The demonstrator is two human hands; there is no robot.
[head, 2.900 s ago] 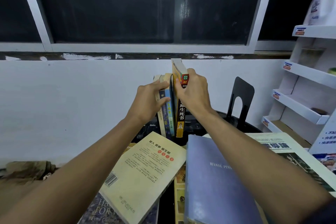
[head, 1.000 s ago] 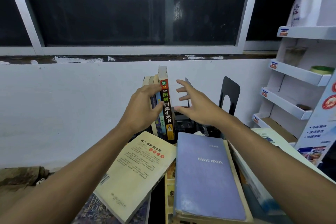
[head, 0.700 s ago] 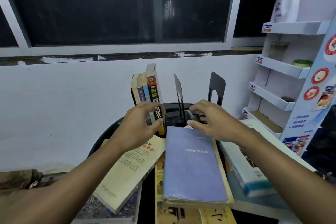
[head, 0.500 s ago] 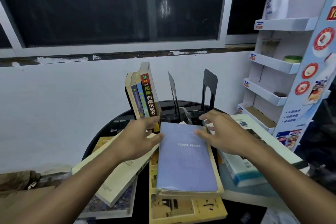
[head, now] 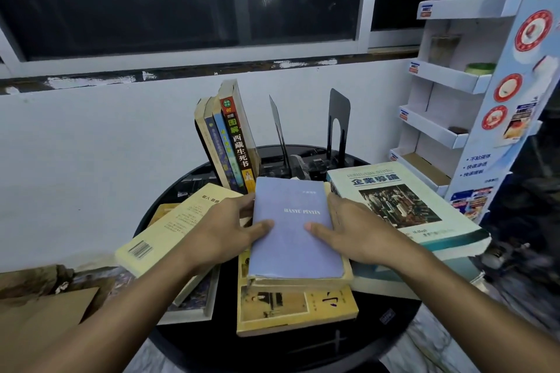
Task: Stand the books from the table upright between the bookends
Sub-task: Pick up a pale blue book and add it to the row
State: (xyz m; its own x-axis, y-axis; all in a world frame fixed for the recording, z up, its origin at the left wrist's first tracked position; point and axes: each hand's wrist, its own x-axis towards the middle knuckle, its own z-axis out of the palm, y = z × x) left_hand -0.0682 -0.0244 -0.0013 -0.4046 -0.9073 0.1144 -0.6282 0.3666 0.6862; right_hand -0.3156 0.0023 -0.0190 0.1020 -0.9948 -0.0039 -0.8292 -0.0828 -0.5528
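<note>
Two hands, one book between them.

Item: blue Hanyu Pinyin book, flat, cover up, topmost of a small pile on the round black table. A yellow-covered book lies directly under it.

Grip: left hand holds the left long edge and right hand the right long edge. Each thumb lies on the cover with the fingers curled over the side (how far they reach beneath is hidden). Neither hand holds anything else.

Axis: the book's long axis runs straight away from the grip, its far short edge pointing at the bookends.

Destination: beyond the far edge, a little toward the left-hand side, is the gap between the row of four standing books and the thin bookend. The arched black bookend stands further toward the right-hand side. The row's tops lean away from the gap.

Nearer hand: left to the row, right to the thin bookend.

Judgement: the book needs lifting, tipping up about its long axis, then carrying forward.

Beside the grip: a cream paperback outside the left hand and a large pale-green textbook outside the right.
</note>
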